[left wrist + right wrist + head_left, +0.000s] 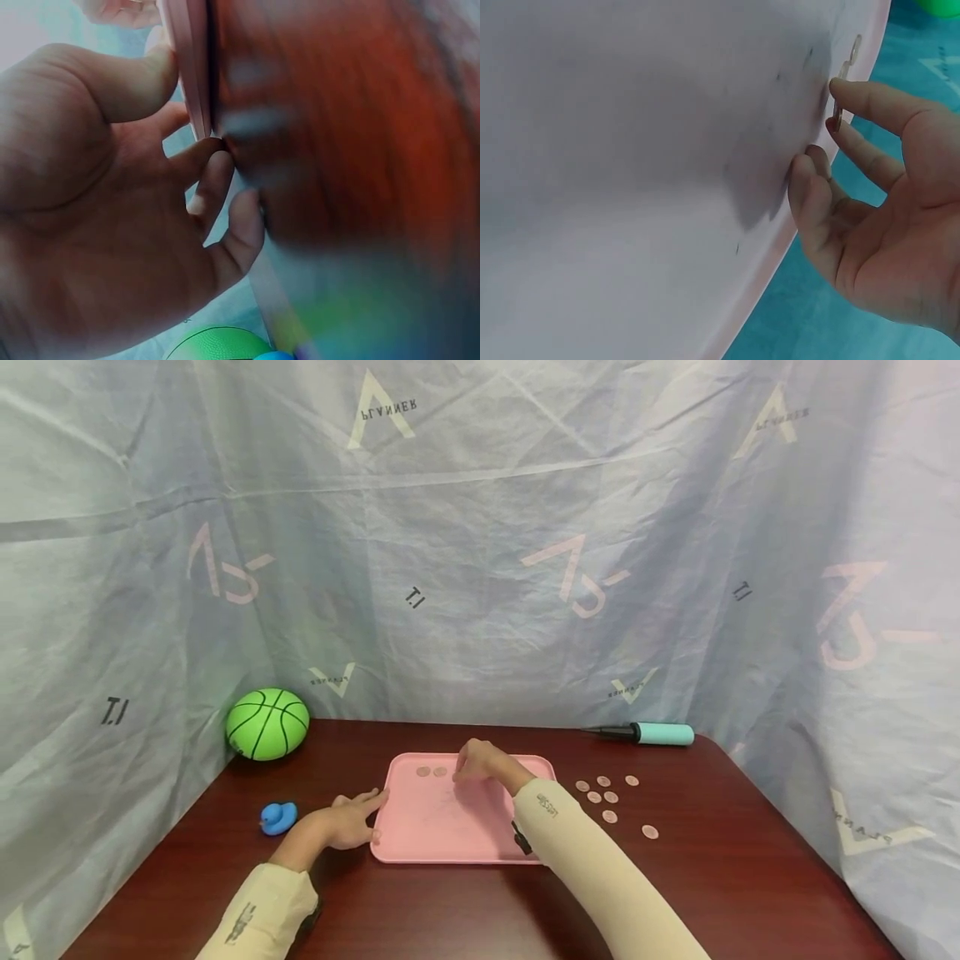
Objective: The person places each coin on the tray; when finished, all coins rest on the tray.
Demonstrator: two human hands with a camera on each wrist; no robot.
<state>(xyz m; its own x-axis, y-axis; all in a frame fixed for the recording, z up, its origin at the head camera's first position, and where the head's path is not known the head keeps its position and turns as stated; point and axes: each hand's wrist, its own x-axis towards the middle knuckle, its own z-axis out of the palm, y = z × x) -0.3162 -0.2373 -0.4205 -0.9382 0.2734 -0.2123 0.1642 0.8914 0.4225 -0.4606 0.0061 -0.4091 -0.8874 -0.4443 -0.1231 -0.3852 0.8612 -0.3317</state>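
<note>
My right hand reaches over the far rim side of a pink tray. Between thumb and a fingertip it pinches a coin, held on edge close over the tray's surface. Two more coins, one left and one right, lie in a row just left of that hand. My left hand rests at the tray's left side with fingers spread, its thumb and forefinger touching the rim. Its other fingers sit low beside the tray's outer edge, by the tabletop.
Several loose coins lie on the dark red table right of the tray. Behind them is a turquoise and black hand pump. On the left are a green ball and a blue rubber duck. Grey cloth hangs around the table.
</note>
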